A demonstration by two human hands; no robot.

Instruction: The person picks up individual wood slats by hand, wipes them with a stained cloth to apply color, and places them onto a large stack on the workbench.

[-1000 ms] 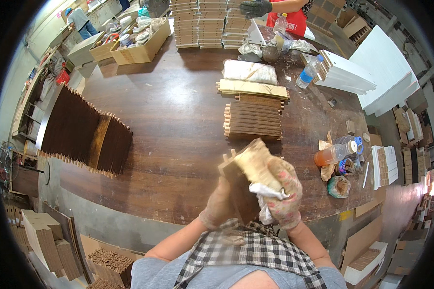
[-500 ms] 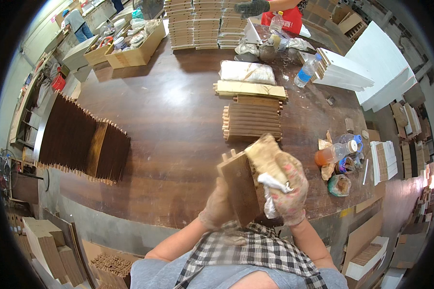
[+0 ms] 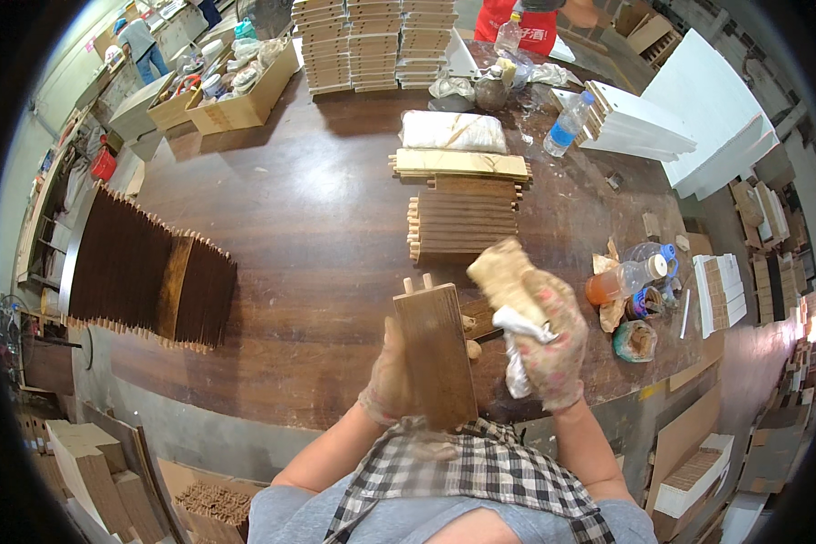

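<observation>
A dark-stained wooden panel (image 3: 435, 354) with two dowel pegs at its top end is held upright over the near edge of the worktable (image 3: 308, 227). The gloved left hand (image 3: 392, 376) is closed on the panel's left edge, at 9 o'clock; the fingers pass behind the board, hidden. At 3 o'clock, just beside the panel, the gloved right hand (image 3: 548, 349) is clenched around a stained rag (image 3: 503, 276). A stack of matching panels (image 3: 462, 222) lies at 12 o'clock.

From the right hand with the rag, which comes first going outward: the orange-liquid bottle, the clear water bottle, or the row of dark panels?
From the right hand:
1. Orange-liquid bottle, just to its right.
2. Clear water bottle, far across the table.
3. Row of dark panels, far left.
</observation>
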